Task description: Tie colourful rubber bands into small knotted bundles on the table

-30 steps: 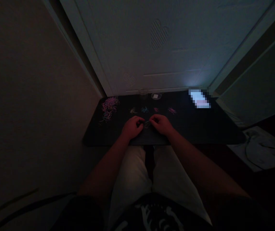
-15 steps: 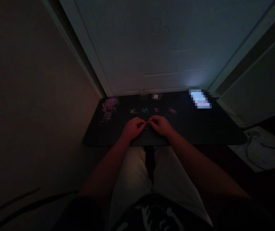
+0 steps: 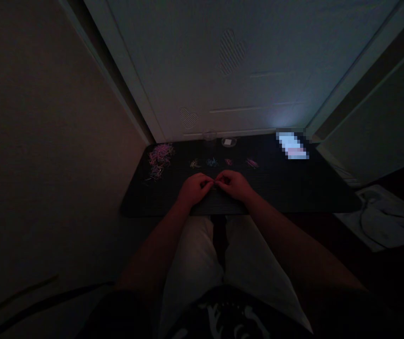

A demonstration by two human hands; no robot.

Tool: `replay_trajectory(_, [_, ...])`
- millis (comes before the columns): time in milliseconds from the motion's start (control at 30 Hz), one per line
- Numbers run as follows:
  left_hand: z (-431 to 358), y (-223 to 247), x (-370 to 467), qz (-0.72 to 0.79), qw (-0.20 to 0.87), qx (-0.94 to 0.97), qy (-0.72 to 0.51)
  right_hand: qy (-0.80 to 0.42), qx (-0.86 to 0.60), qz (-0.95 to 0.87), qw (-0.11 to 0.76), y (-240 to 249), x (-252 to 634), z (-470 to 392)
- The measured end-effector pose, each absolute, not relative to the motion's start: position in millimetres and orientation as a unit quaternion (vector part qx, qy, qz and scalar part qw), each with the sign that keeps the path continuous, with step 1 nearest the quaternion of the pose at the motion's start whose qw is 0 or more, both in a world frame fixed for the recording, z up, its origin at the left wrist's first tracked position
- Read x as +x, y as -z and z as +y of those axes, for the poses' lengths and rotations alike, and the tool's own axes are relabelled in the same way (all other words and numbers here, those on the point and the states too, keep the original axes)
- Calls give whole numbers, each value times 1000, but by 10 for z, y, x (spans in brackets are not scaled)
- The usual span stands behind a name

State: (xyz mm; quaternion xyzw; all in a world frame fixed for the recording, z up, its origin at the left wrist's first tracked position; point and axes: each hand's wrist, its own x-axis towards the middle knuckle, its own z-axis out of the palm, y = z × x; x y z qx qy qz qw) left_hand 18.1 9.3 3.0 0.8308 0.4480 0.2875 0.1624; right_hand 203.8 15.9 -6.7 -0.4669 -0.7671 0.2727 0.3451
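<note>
Over the near middle of a dark table, my left hand (image 3: 195, 188) and my right hand (image 3: 234, 184) meet at the fingertips. Thumb and forefinger are pinched together on each. Whatever lies between the tips is too small and dark to make out now. Just beyond the hands sit small heaps of thin, short coloured pieces: a yellowish heap (image 3: 195, 163), a blue heap (image 3: 212, 162), a small pinkish-red heap (image 3: 228, 162) and a pink heap (image 3: 252, 163). A larger mixed heap (image 3: 160, 157) of such pieces, mostly pink and purple, spreads at the far left.
Along the back of the table (image 3: 311, 193) stand a clear cup (image 3: 209, 137) and a small round dish (image 3: 228, 141) with a white square in it. A bright blurred screen (image 3: 292, 145) lies at the back right. A pale door (image 3: 173, 61) rises behind the table. The room is dim.
My fingertips have come closer together, and the small pale piece seen between them before is now hidden. The heaps look the same; the view has shifted slightly.
</note>
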Motion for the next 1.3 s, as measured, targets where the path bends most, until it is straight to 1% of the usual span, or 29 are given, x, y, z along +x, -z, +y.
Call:
replay_trajectory(400, [85,-20,173,453,151,826,-300,-267,-466,-773,336,51,2027,154])
replay_trajectory(567, [85,-27,171,440,163,828,-306,-275,-459,-762,364,36,2033,147])
replay_trajectory(700, [92,-17,156,459,169,812,-319,-272,-465,-750,384,41,2055,155])
replay_trajectory(800, [95,-9,147,468,162,804,-329,-291,-468,-733,398,52,2064,158])
replay_trajectory(933, [90,-8,154,455,159,814,-326,-322,-435,-756,367,49,2056,154])
replay_trajectory(1067, [87,-13,165,438,170,826,-312,-285,-440,-773,358,46,2042,161])
replay_trajectory(1200, [91,-17,158,428,182,828,-312,-284,-458,-769,344,55,2036,167])
replay_trajectory(1300, [94,-14,142,437,183,820,-323,-275,-472,-759,355,60,2045,176])
